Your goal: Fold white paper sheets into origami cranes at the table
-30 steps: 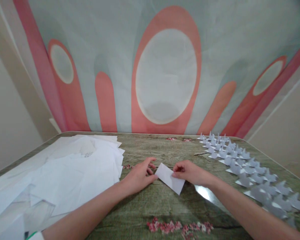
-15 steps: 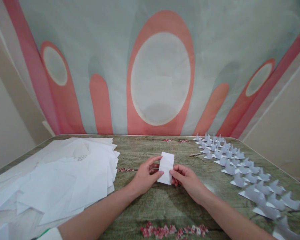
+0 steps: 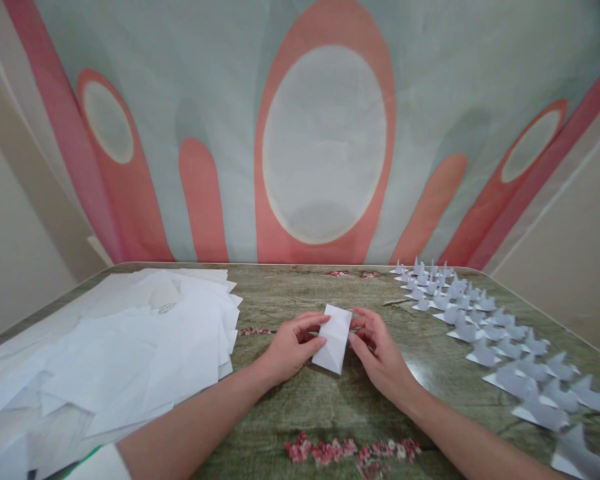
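- The folded paper was between the two hands, above or on the middle of the table; contact with the tabletop could not be made out.
- The left hand held the paper's left edge, its thumb and index finger overlapping the white surface.
- The right hand was half curled just beside the right edge, thumb and index finger spread; whether it gripped the paper was unclear.
- The paper was white, matte and flat, a narrow rectangle with faint crease lines.
- Its long axis ran away from the person, the far end leaning slightly right.
- The table had a wood-grain look with a printed strip of pink blossoms.
- Loose, overlapping white sheets spread across its left side.
- Pointed, folded paper figures stood in rows at the right.
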Demonstrator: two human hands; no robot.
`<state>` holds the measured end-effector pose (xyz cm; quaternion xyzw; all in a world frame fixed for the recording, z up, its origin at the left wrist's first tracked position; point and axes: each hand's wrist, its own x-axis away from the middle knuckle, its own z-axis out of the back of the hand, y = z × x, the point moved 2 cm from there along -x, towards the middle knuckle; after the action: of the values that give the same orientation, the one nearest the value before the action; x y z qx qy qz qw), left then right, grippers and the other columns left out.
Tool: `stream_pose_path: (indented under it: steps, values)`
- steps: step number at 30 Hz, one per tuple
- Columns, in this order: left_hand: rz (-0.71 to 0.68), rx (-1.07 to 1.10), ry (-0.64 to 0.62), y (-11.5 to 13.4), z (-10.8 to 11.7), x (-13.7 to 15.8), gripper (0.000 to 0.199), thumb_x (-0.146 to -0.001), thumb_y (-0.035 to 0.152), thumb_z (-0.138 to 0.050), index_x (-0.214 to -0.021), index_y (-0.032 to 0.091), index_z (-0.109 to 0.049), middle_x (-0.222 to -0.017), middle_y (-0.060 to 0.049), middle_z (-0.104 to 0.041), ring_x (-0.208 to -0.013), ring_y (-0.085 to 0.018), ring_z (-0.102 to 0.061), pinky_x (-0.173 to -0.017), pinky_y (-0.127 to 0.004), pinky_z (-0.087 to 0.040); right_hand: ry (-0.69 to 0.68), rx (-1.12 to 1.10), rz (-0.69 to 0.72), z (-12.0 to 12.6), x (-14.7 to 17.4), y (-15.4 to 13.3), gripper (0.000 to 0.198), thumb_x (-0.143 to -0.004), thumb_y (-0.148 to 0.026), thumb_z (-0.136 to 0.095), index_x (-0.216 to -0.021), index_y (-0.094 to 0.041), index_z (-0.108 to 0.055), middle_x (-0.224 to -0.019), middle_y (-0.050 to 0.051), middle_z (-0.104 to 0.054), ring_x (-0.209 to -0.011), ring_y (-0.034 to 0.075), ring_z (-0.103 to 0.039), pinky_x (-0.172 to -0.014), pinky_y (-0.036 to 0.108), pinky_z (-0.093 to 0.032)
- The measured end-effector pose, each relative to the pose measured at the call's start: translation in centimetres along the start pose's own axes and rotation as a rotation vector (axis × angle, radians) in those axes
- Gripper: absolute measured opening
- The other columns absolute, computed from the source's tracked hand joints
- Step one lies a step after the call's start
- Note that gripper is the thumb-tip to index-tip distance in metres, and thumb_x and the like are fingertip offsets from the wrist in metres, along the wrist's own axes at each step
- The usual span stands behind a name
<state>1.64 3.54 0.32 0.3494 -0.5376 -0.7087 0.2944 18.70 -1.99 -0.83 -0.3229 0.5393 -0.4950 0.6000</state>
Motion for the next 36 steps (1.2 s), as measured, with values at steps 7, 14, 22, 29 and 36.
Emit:
stream_pose_path:
  steps: [7, 14, 22, 29, 36]
  values:
    - [0.03, 0.057, -0.005, 0.02, 0.1, 0.05, 0.037, -0.075, 0.022, -0.061, -0.112, 0.015, -0.059, -0.118, -0.009, -0.055, -0.097, -0.019, -0.057, -0.083, -0.031, -0.047, -0.018, 0.085, 0.027, 0.21, -0.28, 0.18, 0.031, -0.087, -0.031, -0.043, -0.116, -0.02, -0.038, -0.093, 0.006, -0.056, -0.077, 0.016, -0.056, -0.066, 0.029, -0.048]
    - [0.05, 0.104, -0.008, 0.07, 0.05, 0.04, 0.037, -0.074, 0.025, -0.062, -0.109, 0.014, -0.06, -0.115, -0.01, -0.056, -0.093, -0.019, -0.058, -0.08, -0.031, -0.046, -0.026, 0.045, 0.004, 0.11, -0.15, -0.24, 0.031, -0.086, -0.032, -0.046, -0.114, -0.02, -0.041, -0.093, 0.005, -0.056, -0.078, 0.016, -0.056, -0.067, 0.029, -0.047]
    - [0.032, 0.104, -0.01, -0.19, 0.14, 0.04, 0.035, -0.075, 0.024, -0.063, -0.109, 0.016, -0.061, -0.117, -0.01, -0.055, -0.095, -0.02, -0.057, -0.082, -0.033, -0.045, -0.017, 0.077, 0.008, 0.21, -0.04, -0.37, 0.03, -0.086, -0.03, -0.047, -0.114, -0.02, -0.042, -0.091, 0.004, -0.055, -0.07, 0.014, -0.053, -0.063, 0.027, -0.044]
    - [0.028, 0.127, -0.018, -0.3, 0.12, 0.0, 0.035, -0.075, 0.022, -0.062, -0.11, 0.015, -0.061, -0.117, -0.01, -0.056, -0.096, -0.02, -0.056, -0.08, -0.029, -0.045, -0.034, 0.139, 0.009, 0.29, 0.05, -0.13, 0.025, -0.085, -0.027, -0.048, -0.108, -0.019, -0.046, -0.074, -0.001, -0.051, -0.064, 0.014, -0.051, -0.058, 0.026, -0.041]
    - [0.023, 0.16, -0.016, -0.41, 0.1, -0.01, 0.033, -0.075, 0.02, -0.063, -0.108, 0.016, -0.062, -0.115, -0.009, -0.056, -0.096, -0.02, -0.056, -0.08, -0.028, -0.044, -0.043, 0.154, 0.035, 0.24, 0.12, -0.31, 0.024, -0.084, -0.025, -0.049, -0.107, -0.02, -0.046, -0.073, -0.001, -0.049, -0.062, 0.014, -0.05, -0.056, 0.027, -0.04]
